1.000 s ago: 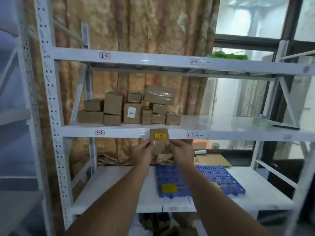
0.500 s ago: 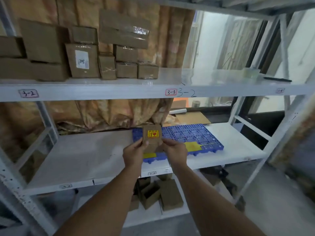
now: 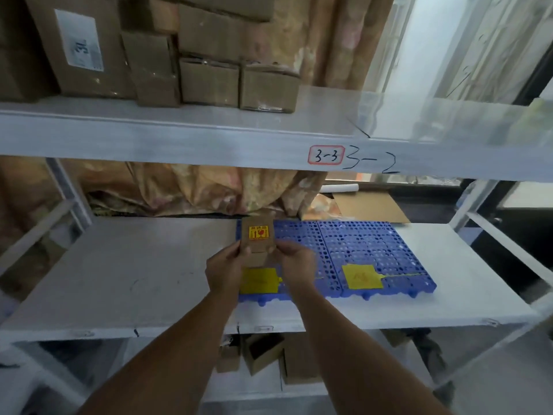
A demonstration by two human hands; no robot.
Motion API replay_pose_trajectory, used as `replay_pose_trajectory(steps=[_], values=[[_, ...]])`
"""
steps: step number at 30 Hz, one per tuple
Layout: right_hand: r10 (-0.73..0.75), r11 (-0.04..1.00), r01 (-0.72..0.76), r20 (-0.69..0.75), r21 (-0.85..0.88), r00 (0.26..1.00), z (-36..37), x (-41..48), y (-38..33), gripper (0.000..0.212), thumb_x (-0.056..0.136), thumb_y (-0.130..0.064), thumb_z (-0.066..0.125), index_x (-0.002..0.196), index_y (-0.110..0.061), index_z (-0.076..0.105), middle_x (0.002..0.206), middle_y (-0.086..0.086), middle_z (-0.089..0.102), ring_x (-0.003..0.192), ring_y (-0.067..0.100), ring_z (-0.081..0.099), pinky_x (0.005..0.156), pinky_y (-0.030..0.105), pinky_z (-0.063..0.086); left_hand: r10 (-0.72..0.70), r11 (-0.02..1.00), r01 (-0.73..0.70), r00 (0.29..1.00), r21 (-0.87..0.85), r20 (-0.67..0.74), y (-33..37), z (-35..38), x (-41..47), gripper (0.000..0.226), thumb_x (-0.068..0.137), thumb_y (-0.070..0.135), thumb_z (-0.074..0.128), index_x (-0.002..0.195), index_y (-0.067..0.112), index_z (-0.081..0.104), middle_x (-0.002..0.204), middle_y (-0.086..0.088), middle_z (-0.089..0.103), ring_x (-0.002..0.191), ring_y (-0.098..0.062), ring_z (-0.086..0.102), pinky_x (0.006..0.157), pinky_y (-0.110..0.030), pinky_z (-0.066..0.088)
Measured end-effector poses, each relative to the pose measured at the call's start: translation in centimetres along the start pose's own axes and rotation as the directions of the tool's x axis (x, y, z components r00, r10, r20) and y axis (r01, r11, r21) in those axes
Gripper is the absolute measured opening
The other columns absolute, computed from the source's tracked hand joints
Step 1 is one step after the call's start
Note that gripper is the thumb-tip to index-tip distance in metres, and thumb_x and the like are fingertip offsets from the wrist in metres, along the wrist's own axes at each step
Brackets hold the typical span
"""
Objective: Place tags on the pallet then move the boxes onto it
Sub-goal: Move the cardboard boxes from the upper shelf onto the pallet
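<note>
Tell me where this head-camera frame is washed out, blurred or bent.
Head view: the window at top right is blown out to white. In the same view, the middle shelf beam bows from wide-angle distortion and smears toward the right edge. The small box held by the left hand and right hand is fairly sharp, though print on its yellow sticker is unreadable.

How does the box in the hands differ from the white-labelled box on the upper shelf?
The held box carries a yellow-and-red sticker; the shelf box carries a white label. The held box looks smaller than the shelf box. The left hand and right hand grip the held box over the blue pallet; the shelf box stands on the upper shelf. Both are brown cardboard.
</note>
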State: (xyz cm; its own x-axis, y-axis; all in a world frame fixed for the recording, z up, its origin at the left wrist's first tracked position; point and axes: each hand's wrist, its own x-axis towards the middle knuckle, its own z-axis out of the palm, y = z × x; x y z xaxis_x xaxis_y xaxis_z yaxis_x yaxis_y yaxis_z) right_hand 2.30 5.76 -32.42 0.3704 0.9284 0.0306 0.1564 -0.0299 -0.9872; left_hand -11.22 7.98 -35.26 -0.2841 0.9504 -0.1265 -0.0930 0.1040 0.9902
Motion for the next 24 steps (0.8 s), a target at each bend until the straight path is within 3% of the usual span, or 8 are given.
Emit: replay_pose_trajectory(steps=[2, 4, 6, 10, 14, 17, 20, 24], values=[[0.009, 0.999, -0.008, 0.047, -0.034, 0.999, 0.8, 2.8, 1.4, 0.015, 0.085, -0.014, 0.074, 0.097, -0.020, 0.082, 0.081, -0.010, 0.078, 0.082, 0.013, 0.074, 0.077, 0.045, 0.061, 0.009, 0.999, -0.008, 1.000, 0.038, -0.026, 0.0, 1.0, 1.4, 0.025, 0.079, 0.030, 0.081, 0.103, 0.033, 0.076, 0.085, 0.025, 0.072, 0.094, -0.016, 0.072, 0.088, -0.044, 0.059], [0.013, 0.999, -0.009, 0.065, -0.053, 0.998, 1.6, 5.3, 2.5, 0.014, 0.086, -0.011, 0.072, 0.093, -0.018, 0.082, 0.075, -0.013, 0.075, 0.079, 0.011, 0.073, 0.077, 0.046, 0.061, -0.001, 0.999, 0.004, 0.998, 0.051, -0.059, -0.3, 2.0, 3.0, 0.015, 0.084, 0.024, 0.079, 0.099, 0.025, 0.080, 0.079, 0.022, 0.071, 0.085, -0.012, 0.072, 0.083, -0.041, 0.060], [0.011, 0.995, -0.001, 0.095, -0.099, 0.995, 2.5, 7.6, 4.0, 0.015, 0.087, -0.009, 0.068, 0.088, -0.017, 0.081, 0.072, -0.010, 0.074, 0.075, 0.011, 0.072, 0.073, 0.047, 0.060, -0.015, 0.998, 0.019, 0.998, 0.059, -0.068, -1.0, 2.9, 4.9, 0.012, 0.086, 0.016, 0.077, 0.090, 0.028, 0.078, 0.073, 0.019, 0.071, 0.073, -0.006, 0.070, 0.078, -0.037, 0.060], [0.037, 0.980, -0.010, 0.132, -0.199, 0.991, 4.8, 11.4, 6.6, 0.018, 0.087, -0.014, 0.066, 0.090, -0.025, 0.080, 0.080, -0.008, 0.076, 0.077, 0.012, 0.072, 0.072, 0.049, 0.059, -0.029, 0.991, 0.040, 0.995, 0.126, -0.093, -3.1, 3.8, 9.2, 0.020, 0.086, 0.014, 0.075, 0.105, 0.018, 0.078, 0.094, 0.001, 0.074, 0.089, -0.024, 0.071, 0.084, -0.048, 0.059], [0.067, 0.938, -0.019, 0.127, -0.346, 0.990, 6.4, 14.3, 7.6, 0.023, 0.094, -0.012, 0.058, 0.097, -0.025, 0.078, 0.093, -0.001, 0.076, 0.083, 0.021, 0.068, 0.078, 0.048, 0.057, -0.059, 0.979, 0.078, 0.992, 0.188, -0.108, -5.2, 4.8, 12.9, 0.036, 0.089, 0.016, 0.074, 0.124, 0.012, 0.070, 0.122, -0.009, 0.070, 0.106, -0.031, 0.067, 0.093, -0.049, 0.057], [0.086, 0.929, -0.035, 0.124, -0.369, 0.989, 7.2, 15.8, 8.6, 0.027, 0.096, -0.011, 0.057, 0.105, -0.026, 0.077, 0.098, -0.002, 0.076, 0.085, 0.020, 0.069, 0.078, 0.048, 0.059, -0.020, 0.976, 0.044, 0.993, 0.211, -0.112, -5.5, 5.5, 14.2, 0.039, 0.089, 0.015, 0.074, 0.127, 0.010, 0.069, 0.126, -0.009, 0.069, 0.111, -0.029, 0.065, 0.097, -0.048, 0.055], [0.091, 0.928, -0.045, 0.109, -0.371, 0.990, 7.9, 16.9, 9.1, 0.025, 0.097, -0.016, 0.060, 0.111, -0.028, 0.076, 0.104, -0.006, 0.076, 0.091, 0.018, 0.069, 0.081, 0.044, 0.060, -0.012, 0.978, 0.037, 0.992, 0.205, -0.123, -5.3, 5.9, 15.1, 0.037, 0.091, 0.018, 0.073, 0.126, 0.011, 0.068, 0.126, -0.007, 0.068, 0.107, -0.024, 0.065, 0.095, -0.038, 0.055], [0.086, 0.939, -0.049, 0.095, -0.340, 0.992, 8.2, 17.0, 9.1, 0.020, 0.097, -0.022, 0.064, 0.113, -0.025, 0.076, 0.106, -0.006, 0.075, 0.092, 0.016, 0.069, 0.081, 0.038, 0.059, 0.023, 0.965, 0.009, 0.993, 0.261, -0.118, -4.9, 5.8, 15.1, 0.031, 0.093, 0.017, 0.069, 0.123, 0.011, 0.070, 0.115, -0.002, 0.070, 0.089, -0.011, 0.057, 0.066, -0.012, 0.044]])
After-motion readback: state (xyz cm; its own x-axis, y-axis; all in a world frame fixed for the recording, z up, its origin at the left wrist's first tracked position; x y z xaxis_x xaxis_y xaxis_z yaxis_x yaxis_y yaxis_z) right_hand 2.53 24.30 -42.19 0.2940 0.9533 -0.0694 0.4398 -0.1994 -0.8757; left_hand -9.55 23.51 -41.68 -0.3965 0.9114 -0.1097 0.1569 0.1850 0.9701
